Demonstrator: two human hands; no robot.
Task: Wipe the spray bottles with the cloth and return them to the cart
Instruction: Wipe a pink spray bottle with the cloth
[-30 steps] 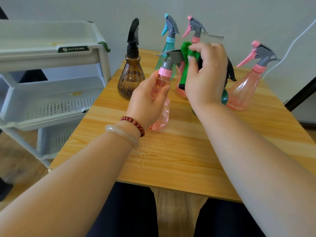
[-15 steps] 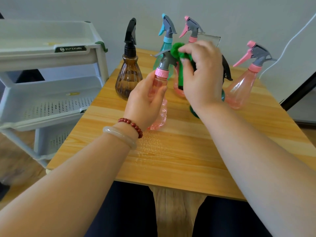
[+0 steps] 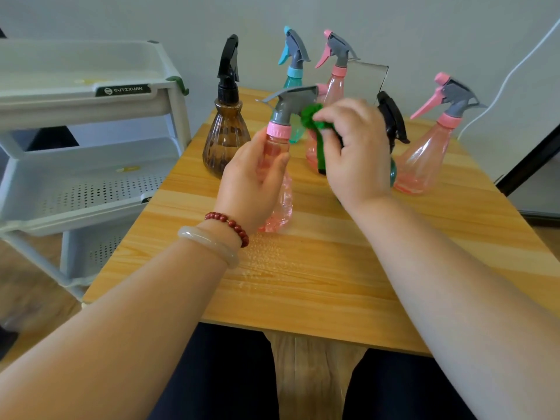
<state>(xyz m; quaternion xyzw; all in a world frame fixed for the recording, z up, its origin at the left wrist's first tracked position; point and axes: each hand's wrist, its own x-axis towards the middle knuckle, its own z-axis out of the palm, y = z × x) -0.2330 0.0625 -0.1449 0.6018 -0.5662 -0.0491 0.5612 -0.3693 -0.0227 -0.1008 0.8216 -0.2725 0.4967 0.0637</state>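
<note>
Left hand [image 3: 251, 180] is wrapped around the pink spray bottle [image 3: 281, 207] at the table [image 3: 303, 283] centre. Right hand [image 3: 354, 156] pinches the green cloth [image 3: 312, 118] at 3 o'clock of the bottle's grey head. Cart [image 3: 91, 189] stands at 9 o'clock.

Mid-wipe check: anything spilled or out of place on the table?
Yes: a patch of small droplets lies on the light wooden tabletop, just on the near side of the clear pink spray bottle that the left hand grips. It looks like stray spray or drips. Nothing else seems tipped.
</note>
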